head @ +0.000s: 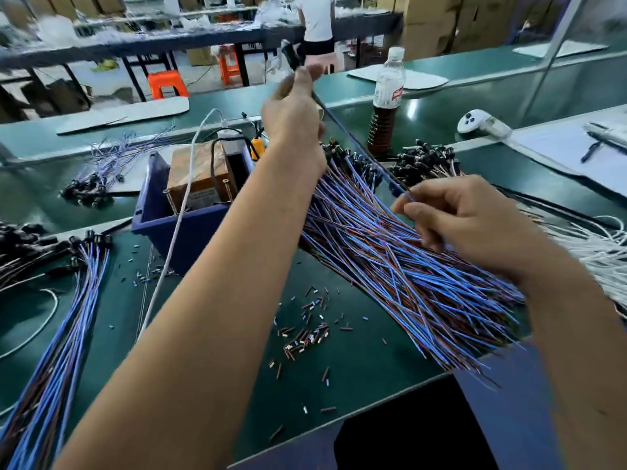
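Observation:
A big fan of blue and brown wires (400, 266) with black connectors at their far ends lies on the green bench (356, 368) at right. My left hand (293, 110) is raised above it and grips one wire pair near its black connector (290, 54), which sticks up past my fingers. That wire (356, 139) runs taut down to my right hand (475, 218), which pinches its lower end over the pile.
A blue bin (176, 225) holds a brown box, with a white cable running over it. More wire bundles (57, 334) lie at left. Cut insulation bits (305, 334) litter the bench. A bottle (386, 106), white wires (583, 252) and a person standing at the back are in view.

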{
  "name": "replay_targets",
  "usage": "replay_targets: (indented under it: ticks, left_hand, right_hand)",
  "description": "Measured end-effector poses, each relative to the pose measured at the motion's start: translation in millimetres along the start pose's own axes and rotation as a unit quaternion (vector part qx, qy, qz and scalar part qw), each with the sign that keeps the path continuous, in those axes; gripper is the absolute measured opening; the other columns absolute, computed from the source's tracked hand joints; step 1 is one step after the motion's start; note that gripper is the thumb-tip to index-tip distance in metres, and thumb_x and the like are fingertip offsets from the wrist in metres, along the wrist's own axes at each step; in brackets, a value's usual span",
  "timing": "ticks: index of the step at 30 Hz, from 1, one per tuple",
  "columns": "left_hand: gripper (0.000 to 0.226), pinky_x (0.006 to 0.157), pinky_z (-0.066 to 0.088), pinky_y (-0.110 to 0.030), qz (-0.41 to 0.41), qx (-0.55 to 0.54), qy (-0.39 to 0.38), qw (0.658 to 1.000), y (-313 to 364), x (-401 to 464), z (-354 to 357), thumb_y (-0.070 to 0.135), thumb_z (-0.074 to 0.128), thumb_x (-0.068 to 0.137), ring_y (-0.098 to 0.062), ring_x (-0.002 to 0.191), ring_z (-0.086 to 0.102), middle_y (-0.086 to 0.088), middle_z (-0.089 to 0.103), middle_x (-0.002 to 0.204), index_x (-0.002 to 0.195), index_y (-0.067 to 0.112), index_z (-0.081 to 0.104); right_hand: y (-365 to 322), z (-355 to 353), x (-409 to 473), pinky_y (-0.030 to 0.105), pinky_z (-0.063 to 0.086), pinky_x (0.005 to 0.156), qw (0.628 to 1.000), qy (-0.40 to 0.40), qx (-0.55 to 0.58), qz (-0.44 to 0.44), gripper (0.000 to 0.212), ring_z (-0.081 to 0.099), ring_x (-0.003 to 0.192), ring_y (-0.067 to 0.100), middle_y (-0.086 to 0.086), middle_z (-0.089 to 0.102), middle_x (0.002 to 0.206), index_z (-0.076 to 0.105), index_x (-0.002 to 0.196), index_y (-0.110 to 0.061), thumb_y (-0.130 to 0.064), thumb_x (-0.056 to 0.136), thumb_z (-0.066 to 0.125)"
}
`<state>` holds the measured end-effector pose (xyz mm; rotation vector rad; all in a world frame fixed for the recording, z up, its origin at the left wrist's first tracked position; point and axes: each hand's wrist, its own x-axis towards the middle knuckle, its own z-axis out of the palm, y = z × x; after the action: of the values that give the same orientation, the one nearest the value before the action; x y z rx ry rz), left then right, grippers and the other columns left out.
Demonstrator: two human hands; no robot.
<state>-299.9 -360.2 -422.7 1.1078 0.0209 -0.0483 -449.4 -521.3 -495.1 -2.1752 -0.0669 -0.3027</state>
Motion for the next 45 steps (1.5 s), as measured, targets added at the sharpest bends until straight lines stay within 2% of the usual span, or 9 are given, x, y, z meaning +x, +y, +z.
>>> replay_targets:
  ticks: [4, 9, 12, 17, 23, 27, 38, 41, 45]
  left_hand:
    - [0.018, 0.065, 0.050, -0.030, 0.128, 0.169, 0.072, 0.975, -5.1, 24.7, -12.8, 0.028, 0.066, 0.101, -0.015, 0.067, 0.057, 0.002, 0.072, 0.087, 0.090, 0.017, 0.075]
    - [0.028, 0.088, 0.061, -0.041, 0.046, 0.355, 0.086, 0.930, -40.3, 49.9, -27.3, 0.034, 0.072, 0.095, -0.029, 0.095, 0.074, -0.011, 0.077, 0.095, 0.095, 0.007, 0.077]
    - [0.029, 0.063, 0.052, -0.026, 0.030, 0.422, 0.042, 0.905, -55.1, 52.1, -35.9, 0.029, 0.078, 0.090, -0.026, 0.074, 0.064, -0.009, 0.067, 0.077, 0.081, 0.004, 0.066]
    - [0.054, 0.045, 0.028, -0.025, 0.198, 0.643, -0.033, 0.739, -54.8, 29.3, -41.3, 0.040, 0.073, 0.094, -0.015, 0.052, 0.045, -0.002, 0.049, 0.057, 0.059, 0.010, 0.045]
    - [0.035, 0.074, 0.053, -0.039, 0.225, 0.590, -0.091, 0.770, -53.9, 2.5, -62.2, 0.032, 0.066, 0.100, -0.028, 0.076, 0.062, -0.014, 0.071, 0.080, 0.086, 0.000, 0.074]
    - [0.024, 0.064, 0.040, -0.019, 0.200, 0.541, -0.133, 0.806, -49.5, -30.0, -109.7, 0.024, 0.062, 0.100, -0.012, 0.073, 0.059, 0.003, 0.069, 0.077, 0.084, 0.012, 0.076]
    - [0.034, 0.039, 0.043, -0.020, -0.111, 0.746, -0.150, 0.640, 49.2, -48.1, -276.2, 0.018, 0.055, 0.098, -0.022, 0.047, 0.057, -0.010, 0.076, 0.070, 0.073, 0.007, 0.076]
    - [0.024, 0.044, 0.042, -0.020, -0.060, 0.736, -0.060, 0.671, 73.2, -43.6, -298.5, 0.019, 0.057, 0.098, -0.022, 0.055, 0.057, -0.015, 0.078, 0.085, 0.090, 0.007, 0.076]
    - [0.023, 0.052, 0.046, -0.022, 0.015, 0.482, 0.003, 0.876, 83.1, -49.4, -307.2, 0.028, 0.069, 0.096, -0.009, 0.064, 0.061, -0.003, 0.075, 0.097, 0.119, 0.030, 0.066]
  right_hand:
    - [32.5, -8.6, -19.1, 0.029, 0.039, 0.050, 0.983, 0.045, -0.175, 0.029, 0.023, 0.046, 0.045, 0.010, -0.006, 0.057, 0.054, 0.072, 0.099, -0.023, -0.010, 0.106, 0.054]
    - [32.8, 23.7, -33.3, 0.039, 0.044, 0.058, 0.944, 0.216, -0.249, 0.020, 0.008, 0.058, 0.058, 0.026, 0.000, 0.063, 0.069, 0.060, 0.107, -0.019, -0.014, 0.101, 0.060]
    - [31.6, 30.3, -34.9, 0.045, 0.052, 0.070, 0.930, 0.216, -0.295, 0.045, 0.007, 0.062, 0.075, 0.035, 0.006, 0.067, 0.078, 0.061, 0.094, -0.017, -0.015, 0.096, 0.068]
    - [12.7, 40.9, -25.0, 0.045, 0.049, 0.091, 0.921, 0.178, -0.330, 0.105, 0.014, 0.057, 0.101, 0.035, 0.008, 0.063, 0.097, 0.074, 0.098, -0.018, -0.032, 0.094, 0.072]
    - [-24.9, 82.2, -7.1, 0.043, 0.051, 0.087, 0.938, 0.245, -0.245, 0.020, 0.015, 0.061, 0.096, 0.031, 0.007, 0.069, 0.097, 0.074, 0.101, -0.014, -0.027, 0.095, 0.070]
    - [-46.6, 132.8, 2.1, 0.041, 0.052, 0.074, 0.962, 0.195, -0.189, -0.029, 0.006, 0.066, 0.083, 0.032, 0.007, 0.073, 0.087, 0.074, 0.091, -0.015, -0.019, 0.093, 0.070]
    - [-105.7, 279.6, 28.1, 0.040, 0.054, 0.067, 0.982, -0.111, -0.140, -0.066, 0.012, 0.064, 0.074, 0.035, 0.008, 0.070, 0.079, 0.072, 0.085, -0.014, -0.021, 0.090, 0.064]
    - [-126.1, 311.7, 39.2, 0.049, 0.051, 0.066, 0.984, -0.154, -0.083, -0.028, 0.013, 0.059, 0.066, 0.031, 0.010, 0.067, 0.076, 0.069, 0.085, -0.013, -0.012, 0.093, 0.059]
    - [-155.6, 327.1, 55.5, 0.025, 0.041, 0.040, 0.922, -0.079, 0.355, 0.136, 0.025, 0.059, 0.050, 0.020, 0.012, 0.071, 0.086, 0.067, 0.112, -0.006, -0.008, 0.104, 0.044]
